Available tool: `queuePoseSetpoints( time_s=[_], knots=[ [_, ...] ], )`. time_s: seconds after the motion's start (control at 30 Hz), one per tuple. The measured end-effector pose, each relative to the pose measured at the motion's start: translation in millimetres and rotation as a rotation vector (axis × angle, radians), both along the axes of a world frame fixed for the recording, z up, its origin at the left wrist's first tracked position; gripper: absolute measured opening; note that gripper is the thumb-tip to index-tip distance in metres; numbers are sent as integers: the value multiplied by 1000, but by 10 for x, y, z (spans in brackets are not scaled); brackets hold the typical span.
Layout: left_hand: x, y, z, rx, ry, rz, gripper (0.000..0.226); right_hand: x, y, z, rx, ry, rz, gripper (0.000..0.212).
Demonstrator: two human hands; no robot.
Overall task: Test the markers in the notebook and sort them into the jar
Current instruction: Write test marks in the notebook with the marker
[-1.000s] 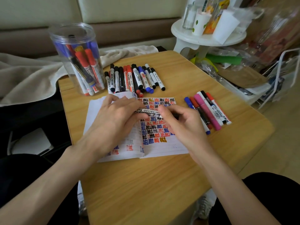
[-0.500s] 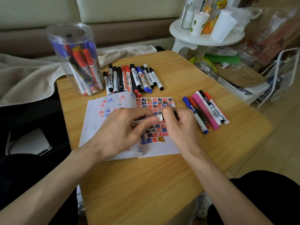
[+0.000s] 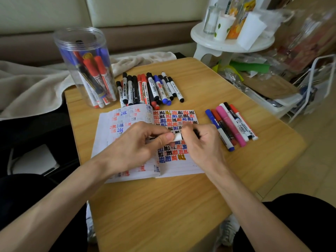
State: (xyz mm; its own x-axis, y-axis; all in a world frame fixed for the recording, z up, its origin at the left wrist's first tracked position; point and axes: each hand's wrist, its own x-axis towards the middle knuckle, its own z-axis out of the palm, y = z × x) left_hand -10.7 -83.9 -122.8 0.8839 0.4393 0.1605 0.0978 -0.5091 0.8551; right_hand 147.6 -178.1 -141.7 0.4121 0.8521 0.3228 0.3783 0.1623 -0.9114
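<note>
Two hands meet over the open notebook (image 3: 181,168), and between them they hold one marker (image 3: 178,137), lying level just above the right page. The left hand (image 3: 134,148) pinches the white barrel between thumb and curled fingers. The right hand (image 3: 201,144) is closed round the other end, where a dark cap shows past its knuckles; whether the cap is seated or partly off cannot be told. Under and around both hands the right page carries rows of test marks in red, blue and black, with a single orange mark nearest the right wrist. The left page, mostly beneath the left hand, shows fainter red and blue marks. Just outside the right hand lie six markers (image 3: 231,124) side by side: one blue, one red, one pink, one white-ended, one black and one more red. Beyond the fingertips of both hands, past the notebook's far edge, a row of markers (image 3: 151,90) lies packed together. It holds eleven or twelve, since they overlap: mostly black caps, two red and at least one blue. Farther out beyond the left hand stands one clear jar (image 3: 80,30), open at the top, holding a leaning bundle with two red caps and several blue; the full number inside cannot be counted. All of it rests on one wooden table (image 3: 163,206).
</note>
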Motion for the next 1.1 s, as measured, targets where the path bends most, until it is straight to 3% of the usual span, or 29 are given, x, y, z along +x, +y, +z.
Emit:
queuePoseSetpoints(
  time_s=[0.17,0.3,0.5,0.57,0.77,0.87,1.1],
  knots=[
    [-213,244,-28,-43,10,133,35,327,-55,146,-9,112,-214,47],
    [-294,264,-62,-15,14,157,34,513,-121,183,-63,37,-174,61],
    [-188,142,-115,61,-36,225,24,348,-47,-125,-148,-155,-19,19],
    [-175,139,-94,44,-92,277,28,328,-58,-129,-147,-107,-5,12],
    [-66,110,-99,87,-109,310,44,151,-89,-36,-159,255,135,25],
    [-31,107,-78,111,-115,322,53,122,-89,-5,-190,337,155,25],
    [46,113,-59,71,-120,323,23,101,-89,10,-211,427,155,28]
  ],
)
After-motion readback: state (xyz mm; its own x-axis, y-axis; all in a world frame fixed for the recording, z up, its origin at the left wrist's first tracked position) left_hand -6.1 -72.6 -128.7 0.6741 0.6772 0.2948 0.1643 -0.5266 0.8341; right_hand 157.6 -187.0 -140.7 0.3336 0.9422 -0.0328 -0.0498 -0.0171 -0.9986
